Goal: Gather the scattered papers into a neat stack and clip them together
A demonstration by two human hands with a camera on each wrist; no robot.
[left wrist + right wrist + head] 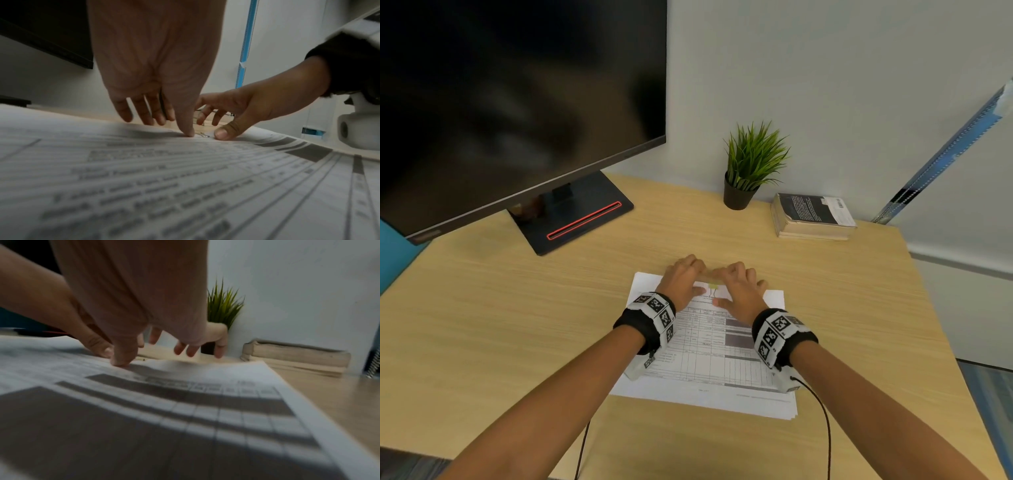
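Fingers [693,265] over far edge, papers [709,359] lengthwise toward the person

Matt printed papers [709,356]; wood-grain desk [517,308].

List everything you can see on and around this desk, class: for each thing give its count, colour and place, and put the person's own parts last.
Papers: one stack, number of sheets cannot be told, white with grey printed tables, near middle of the desk.
Paper clip: one, metal, at the far edge of the papers between both thumbs.
Desk: one, light wood.
Monitor: one, black, far left, screen dark.
Plant: one, green in a dark pot, at the wall.
Books: one small pile, dark cover, cream pages, right of the plant.
Wristbands: two, black with checked markers.
Left hand: thumb pressing the papers.
Right hand: thumb pressing the papers.
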